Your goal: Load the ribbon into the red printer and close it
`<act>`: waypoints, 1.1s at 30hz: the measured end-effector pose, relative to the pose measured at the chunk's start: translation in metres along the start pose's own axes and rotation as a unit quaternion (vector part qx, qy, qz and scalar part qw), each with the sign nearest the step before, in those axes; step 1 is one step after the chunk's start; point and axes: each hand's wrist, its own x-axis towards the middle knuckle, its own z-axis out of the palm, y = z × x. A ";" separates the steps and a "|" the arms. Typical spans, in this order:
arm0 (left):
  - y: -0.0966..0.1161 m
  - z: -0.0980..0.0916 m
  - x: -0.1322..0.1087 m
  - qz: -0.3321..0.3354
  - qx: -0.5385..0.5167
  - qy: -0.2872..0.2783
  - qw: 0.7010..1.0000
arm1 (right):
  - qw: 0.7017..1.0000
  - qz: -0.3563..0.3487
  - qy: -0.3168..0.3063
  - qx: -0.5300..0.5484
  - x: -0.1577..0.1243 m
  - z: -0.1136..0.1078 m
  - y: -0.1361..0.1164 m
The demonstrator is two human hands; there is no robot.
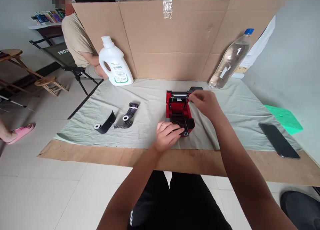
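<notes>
A red and black label printer point(176, 108) stands on the cloth in front of me with its cover folded open toward me. My left hand point(165, 135) lies on the near left of the open black cover point(180, 120), fingers curled over it. At the printer's upper right side is my right hand point(205, 102), thumb and fingers pinched together; what is between them, if anything, is too small to make out. A black ribbon roll point(103, 126) with a white core lies to the left. Beside it, a second black ribbon point(130, 116) runs loosely between two cores.
A white detergent bottle point(116, 65) and a tilted clear water bottle point(231, 62) stand before a cardboard screen point(172, 40). A black phone point(279, 140) and a green sheet point(283, 116) are at right. Another person point(77, 40) sits behind the screen's left end.
</notes>
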 end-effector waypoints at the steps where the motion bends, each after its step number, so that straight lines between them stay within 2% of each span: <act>1: 0.001 0.000 0.000 0.002 -0.002 -0.001 1.000 | 0.999 -0.012 0.043 -0.013 0.002 -0.001 0.004; 3: 0.003 0.000 0.000 0.008 -0.004 0.006 1.000 | 0.997 -0.039 0.054 -0.036 0.009 0.004 0.012; 6: 0.006 0.000 0.002 0.028 0.009 0.037 0.999 | 0.998 -0.060 -0.005 -0.034 0.017 0.018 0.022; 8: 0.008 0.001 0.003 0.039 0.029 0.053 0.997 | 0.997 -0.064 -0.016 -0.032 0.018 0.024 0.025; 14: 0.010 0.007 0.003 0.062 0.104 0.100 0.988 | 0.995 -0.084 -0.033 -0.035 0.005 0.020 0.021; 20: 0.019 0.010 0.006 0.129 0.098 0.060 0.985 | 0.996 -0.083 -0.027 -0.032 0.002 0.022 0.022; 24: 0.018 0.006 0.003 0.111 0.103 0.084 0.985 | 0.996 -0.080 -0.022 -0.020 0.001 0.025 0.022; 28: 0.015 0.002 0.000 0.093 0.113 0.082 0.986 | 0.997 -0.078 -0.015 -0.018 -0.003 0.021 0.020; 30: 0.015 0.002 -0.001 0.098 0.112 0.087 0.985 | 0.997 -0.070 -0.041 -0.011 -0.005 0.017 0.018; 33: 0.014 0.003 -0.002 0.119 0.098 0.095 0.983 | 0.990 -0.068 -0.122 -0.009 -0.008 0.009 0.015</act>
